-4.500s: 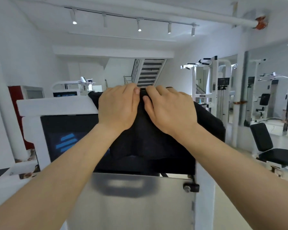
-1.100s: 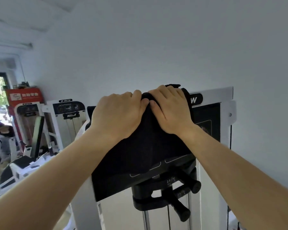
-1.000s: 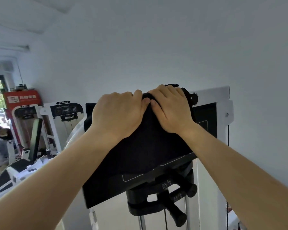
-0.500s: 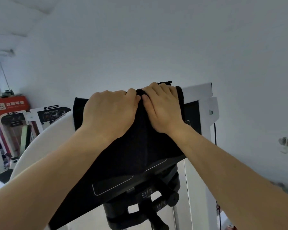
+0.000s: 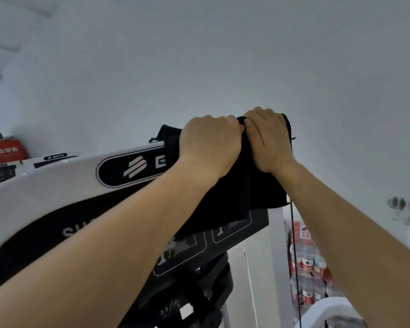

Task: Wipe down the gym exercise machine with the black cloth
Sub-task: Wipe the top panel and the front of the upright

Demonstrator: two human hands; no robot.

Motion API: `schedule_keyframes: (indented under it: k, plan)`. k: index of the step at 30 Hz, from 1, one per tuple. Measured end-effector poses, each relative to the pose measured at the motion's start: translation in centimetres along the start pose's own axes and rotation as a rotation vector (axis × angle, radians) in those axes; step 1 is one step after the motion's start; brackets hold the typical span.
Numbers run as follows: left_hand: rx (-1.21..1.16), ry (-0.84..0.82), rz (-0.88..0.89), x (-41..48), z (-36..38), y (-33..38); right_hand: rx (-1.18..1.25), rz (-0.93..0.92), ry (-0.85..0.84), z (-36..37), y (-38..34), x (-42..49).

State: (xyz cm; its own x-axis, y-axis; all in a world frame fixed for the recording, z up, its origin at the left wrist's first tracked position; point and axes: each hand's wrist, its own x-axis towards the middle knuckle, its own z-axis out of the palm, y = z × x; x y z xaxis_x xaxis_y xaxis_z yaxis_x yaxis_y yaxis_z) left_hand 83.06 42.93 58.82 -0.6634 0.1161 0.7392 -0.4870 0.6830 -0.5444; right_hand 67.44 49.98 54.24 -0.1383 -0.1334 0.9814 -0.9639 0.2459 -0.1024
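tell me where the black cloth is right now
In the head view the black cloth hangs over the top right end of the white machine, held there under the left hand and right hand, just right of the oval logo badge.

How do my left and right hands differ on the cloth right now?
The left hand sits nearer the logo badge; the right hand is at the outer end of the machine, slightly higher. The left hand looks bunched; the right hand's thumb lies out along the black cloth. Both curl over it, touching.
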Motion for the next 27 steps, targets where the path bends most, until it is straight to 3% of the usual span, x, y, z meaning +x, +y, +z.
schedule_keyframes:
  k: [9,15,22,27]
  plan:
    - [-0.023,-0.038,0.009,-0.5,-0.4,-0.1,-0.069,0.169,-0.054,-0.7,-0.8,0.1]
    - [0.06,-0.01,-0.008,-6.9,-2.9,-6.6,-0.068,0.056,-0.17,0.2,-10.0,0.1]
    - [0.109,-0.013,-0.079,-14.8,-5.6,-14.2,-0.075,-0.064,0.019,3.2,-21.5,-1.0]
    - [0.05,0.024,-0.12,-16.2,-5.8,-15.4,-0.019,-0.156,0.037,3.7,-23.0,-1.4]
